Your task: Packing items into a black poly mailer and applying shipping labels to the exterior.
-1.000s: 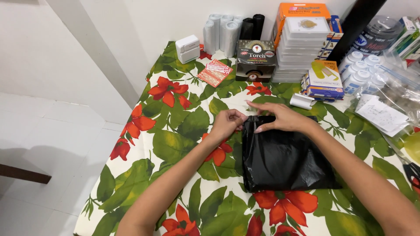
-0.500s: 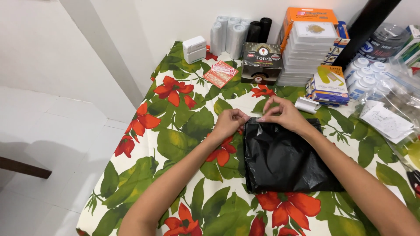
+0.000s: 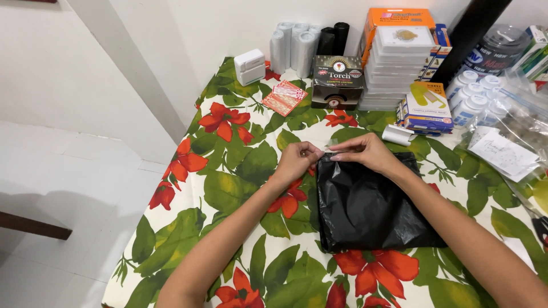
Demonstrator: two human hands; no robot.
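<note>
A flat black plastic bag [image 3: 371,205] lies on a table covered with a red-flower and green-leaf cloth [image 3: 228,171]. My left hand [image 3: 297,159] pinches at the bag's upper left corner. My right hand [image 3: 365,153] rests on the bag's top edge, fingertips pointing left toward the left hand. Between the two sets of fingertips a small clear strip, like tape [image 3: 331,145], is stretched. Both forearms reach in from the bottom of the view.
Along the back stand a small white box [image 3: 250,65], white and black rolls [image 3: 302,48], a dark carton [image 3: 338,82], stacked white containers [image 3: 399,68], an orange box [image 3: 399,17], small bottles [image 3: 474,94] and clear bags with papers [image 3: 508,142]. A red-patterned packet [image 3: 283,97] lies nearby.
The hands stay at the bag's top edge; their fingertips have drawn closer together around the small clear strip. The view has shifted slightly.
</note>
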